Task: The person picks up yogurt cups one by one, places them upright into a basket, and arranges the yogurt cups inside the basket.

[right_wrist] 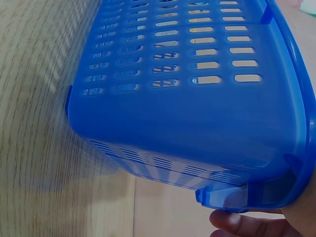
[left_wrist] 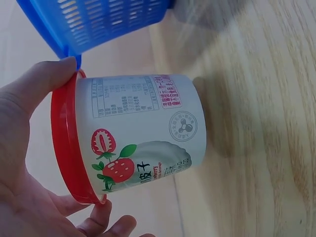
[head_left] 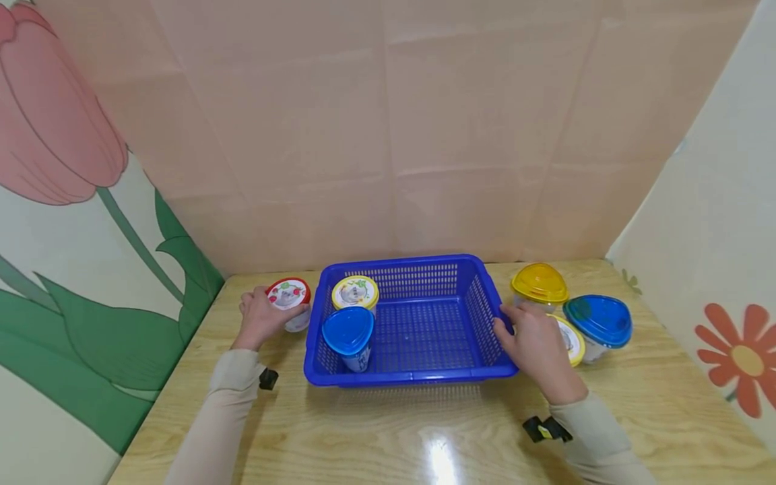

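Observation:
The left hand (head_left: 264, 318) grips a white cup with a red lid (head_left: 288, 294) left of the blue basket (head_left: 418, 377); in the left wrist view thumb and fingers hold the red rim of the cup (left_wrist: 143, 133), which shows strawberries. At the basket's right edge, the right hand (head_left: 536, 343) holds the rim, its fingers (right_wrist: 247, 226) partly hidden by the basket (right_wrist: 173, 118) in the right wrist view. Inside the basket's left side stand a yellow-rimmed cup (head_left: 355, 292) and a blue-lidded cup (head_left: 348, 331).
Right of the basket stand a yellow-lidded cup (head_left: 541, 283), a blue-lidded cup (head_left: 599, 321) and a yellow-rimmed cup (head_left: 571, 339) partly behind the right hand. The wooden table (head_left: 376, 431) meets a pinkish wall (head_left: 388, 135) at the back and painted walls at both sides.

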`<state>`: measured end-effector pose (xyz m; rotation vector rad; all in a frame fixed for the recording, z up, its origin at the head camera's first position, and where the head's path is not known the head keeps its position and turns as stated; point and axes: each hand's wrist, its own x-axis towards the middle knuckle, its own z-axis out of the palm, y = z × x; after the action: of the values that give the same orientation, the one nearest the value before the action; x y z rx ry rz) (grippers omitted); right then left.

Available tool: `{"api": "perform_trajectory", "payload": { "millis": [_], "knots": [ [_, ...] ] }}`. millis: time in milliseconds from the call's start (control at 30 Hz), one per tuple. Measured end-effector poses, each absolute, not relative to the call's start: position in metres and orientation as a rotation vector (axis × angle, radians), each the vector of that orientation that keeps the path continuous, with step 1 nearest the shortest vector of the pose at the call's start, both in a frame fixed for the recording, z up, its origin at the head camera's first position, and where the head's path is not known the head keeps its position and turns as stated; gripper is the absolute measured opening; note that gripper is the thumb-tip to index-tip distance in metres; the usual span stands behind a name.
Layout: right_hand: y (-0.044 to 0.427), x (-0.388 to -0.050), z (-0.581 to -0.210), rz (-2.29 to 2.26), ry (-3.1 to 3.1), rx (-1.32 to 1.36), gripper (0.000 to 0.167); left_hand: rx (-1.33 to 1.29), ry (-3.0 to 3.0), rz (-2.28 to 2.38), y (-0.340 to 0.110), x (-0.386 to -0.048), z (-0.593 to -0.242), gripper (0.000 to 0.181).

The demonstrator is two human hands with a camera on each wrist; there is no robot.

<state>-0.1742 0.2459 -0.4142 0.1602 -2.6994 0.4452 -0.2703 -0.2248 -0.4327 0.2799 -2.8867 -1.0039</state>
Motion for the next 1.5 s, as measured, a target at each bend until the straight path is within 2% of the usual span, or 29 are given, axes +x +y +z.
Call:
{"api": "perform_trajectory", "payload": {
  "millis": [933,1500],
  "knots": [
    [0.245,-0.175,-0.416,0.443,-2.650,0.200,0.037,0.254,-2.823,-1.012,-0.223,-0.263,-0.420,0.108],
    [0.246,-0.174,-0.417,0.423,-2.663,0.202,0.036,0.233,-2.783,-1.024,-0.218,-0.258,-0.410,0.112]
  ]
}}
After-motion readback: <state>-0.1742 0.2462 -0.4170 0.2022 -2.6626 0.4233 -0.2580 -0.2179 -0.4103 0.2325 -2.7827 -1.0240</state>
